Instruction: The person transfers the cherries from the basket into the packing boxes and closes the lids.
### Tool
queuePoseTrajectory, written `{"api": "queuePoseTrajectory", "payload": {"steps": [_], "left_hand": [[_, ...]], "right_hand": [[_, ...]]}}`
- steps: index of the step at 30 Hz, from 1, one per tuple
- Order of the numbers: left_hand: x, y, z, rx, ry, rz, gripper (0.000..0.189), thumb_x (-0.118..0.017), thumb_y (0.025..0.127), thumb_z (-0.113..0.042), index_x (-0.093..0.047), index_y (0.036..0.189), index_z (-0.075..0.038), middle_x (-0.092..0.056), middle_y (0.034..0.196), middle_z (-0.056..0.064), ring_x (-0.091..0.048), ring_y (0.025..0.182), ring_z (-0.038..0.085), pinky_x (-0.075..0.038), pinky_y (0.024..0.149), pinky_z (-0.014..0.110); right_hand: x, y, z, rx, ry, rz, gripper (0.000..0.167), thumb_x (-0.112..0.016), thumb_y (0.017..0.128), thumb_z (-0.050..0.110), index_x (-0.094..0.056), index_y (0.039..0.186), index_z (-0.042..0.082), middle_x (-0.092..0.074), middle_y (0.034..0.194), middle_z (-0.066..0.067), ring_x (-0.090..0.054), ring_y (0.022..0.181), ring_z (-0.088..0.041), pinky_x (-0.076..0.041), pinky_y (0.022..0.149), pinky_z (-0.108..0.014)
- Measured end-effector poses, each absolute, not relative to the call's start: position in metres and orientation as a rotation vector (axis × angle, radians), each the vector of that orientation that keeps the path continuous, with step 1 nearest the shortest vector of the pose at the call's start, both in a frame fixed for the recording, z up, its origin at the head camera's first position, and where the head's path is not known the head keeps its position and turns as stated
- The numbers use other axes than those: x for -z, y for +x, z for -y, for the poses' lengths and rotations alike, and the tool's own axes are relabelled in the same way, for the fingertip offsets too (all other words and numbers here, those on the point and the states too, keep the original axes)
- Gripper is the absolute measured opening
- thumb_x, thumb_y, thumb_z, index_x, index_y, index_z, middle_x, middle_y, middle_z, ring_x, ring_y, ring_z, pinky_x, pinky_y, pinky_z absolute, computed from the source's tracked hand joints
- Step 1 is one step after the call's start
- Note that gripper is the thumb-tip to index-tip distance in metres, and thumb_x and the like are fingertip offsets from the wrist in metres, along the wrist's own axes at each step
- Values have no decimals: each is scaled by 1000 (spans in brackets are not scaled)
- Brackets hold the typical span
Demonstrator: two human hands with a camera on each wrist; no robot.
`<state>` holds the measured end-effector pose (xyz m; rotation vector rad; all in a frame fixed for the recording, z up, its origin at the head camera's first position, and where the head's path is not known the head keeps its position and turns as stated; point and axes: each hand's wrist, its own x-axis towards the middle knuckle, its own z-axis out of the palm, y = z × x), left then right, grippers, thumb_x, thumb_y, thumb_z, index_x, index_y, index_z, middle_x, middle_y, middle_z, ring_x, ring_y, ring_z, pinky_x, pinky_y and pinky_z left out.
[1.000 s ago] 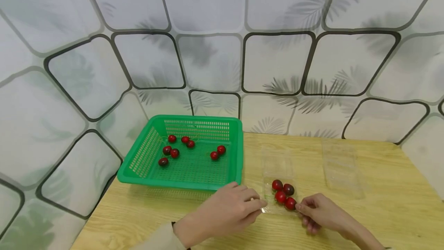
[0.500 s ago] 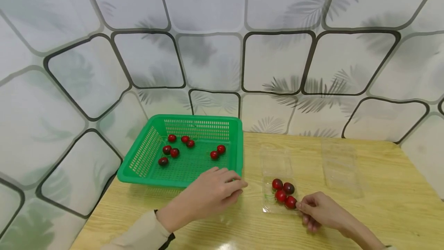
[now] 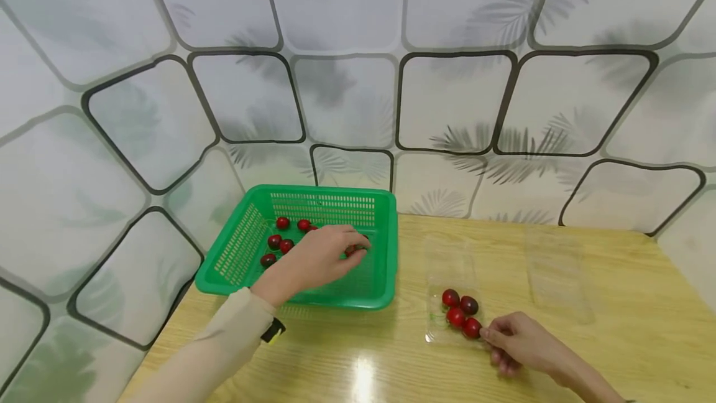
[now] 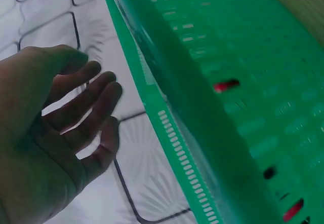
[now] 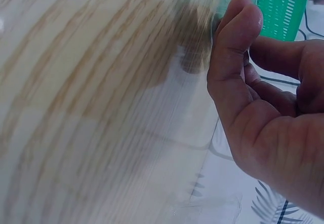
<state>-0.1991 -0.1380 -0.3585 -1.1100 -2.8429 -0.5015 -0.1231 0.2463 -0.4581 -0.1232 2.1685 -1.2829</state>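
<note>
My left hand (image 3: 319, 257) reaches over the green plastic basket (image 3: 395, 260), its loosely bent fingers above the cherries at the basket's right side. No fruit is between the fingers in the left wrist view, where the hand (image 4: 66, 117) hangs beside the basket wall. Dark red cherries (image 3: 275, 242) lie scattered in the basket, some hidden behind that hand. A clear plastic box (image 3: 447, 263) with its lid folded back stands on the table, several cherries (image 3: 455, 316) in its near half. My right hand (image 3: 520, 341) pinches the box's near right edge between thumb and forefinger.
Another clear plastic box (image 3: 556, 266) lies farther right on the wood-grain table (image 3: 632, 303). A wall covering with leaf print (image 3: 453, 104) closes off the back and left side, right behind the basket.
My left hand has left the near left corner of the clear box and moved left and away over the basket. The right hand stays at the box edge. The head view has shifted slightly.
</note>
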Motion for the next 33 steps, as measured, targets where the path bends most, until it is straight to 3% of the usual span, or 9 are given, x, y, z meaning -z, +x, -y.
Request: {"api": "queuePoseTrajectory", "payload": {"steps": [8, 20, 24, 30, 33], "left_hand": [[374, -228, 170, 472, -893, 3090, 28, -63, 102, -21, -72, 126, -11, -73, 125, 6, -71, 110, 25, -59, 92, 41], [372, -243, 221, 382, -703, 3224, 34, -60, 103, -19, -67, 130, 0, -70, 130, 17, -65, 122, 35, -53, 101, 52], [372, -245, 231, 342, -671, 3260, 37, -59, 103, -19, -64, 133, 2, -67, 132, 20, -65, 122, 37, -53, 101, 53], [369, -247, 241, 260, -591, 3356, 38, -59, 103, -18, -61, 134, 4, -66, 132, 24, -69, 109, 33, -55, 95, 51], [368, -246, 245, 191, -528, 3448, 40, -60, 102, -18, -60, 135, 5, -65, 132, 25, -67, 113, 35, -54, 96, 51]], "right_hand": [[460, -123, -246, 1286, -104, -2159, 28, -55, 106, 21, -65, 90, 0, -65, 72, -4, -64, 62, -12, -55, 54, -24], [458, -123, -249, 1291, -115, -2147, 29, -54, 106, 22, -65, 92, -1, -65, 73, -3, -64, 62, -12, -55, 55, -24], [458, -123, -248, 1289, -115, -2150, 29, -55, 106, 22, -65, 92, 0, -64, 73, -3, -64, 62, -12, -55, 55, -24], [457, -122, -247, 1286, -104, -2151, 28, -55, 106, 21, -65, 91, 0, -65, 73, -4, -64, 61, -12, -55, 55, -23], [456, -122, -247, 1284, -100, -2150, 28, -54, 106, 21, -66, 92, 0, -65, 73, -4, -64, 61, -12, -55, 55, -23]]}}
